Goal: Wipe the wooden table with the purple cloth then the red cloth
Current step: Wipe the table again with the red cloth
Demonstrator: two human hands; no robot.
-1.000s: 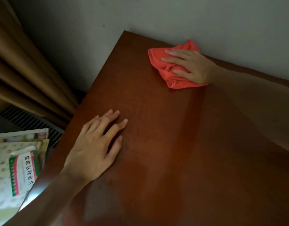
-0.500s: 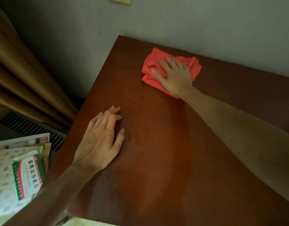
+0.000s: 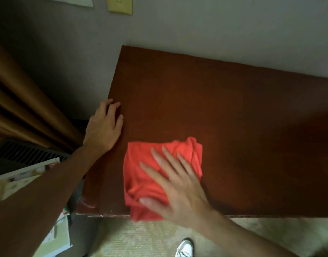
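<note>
red cloth [image 3: 150,175] swept from desk [image 3: 233,112] far corner to 6 o'clock edge | right hand [image 3: 179,186] flat, pressing it | left hand [image 3: 103,125] released, bracing at 9 o'clock | red pass nearly done

One red cloth [image 3: 155,175], one wooden table [image 3: 233,112], two hands, one shoe [image 3: 185,249].

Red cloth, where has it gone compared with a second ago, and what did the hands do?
The right hand has dragged the red cloth from the far corner by the wall back to the near edge of the wooden table, where a bit of it now overhangs. The left hand slid out to the table's left edge. The right palm still presses flat on the cloth; nothing was picked up or let go.
</note>
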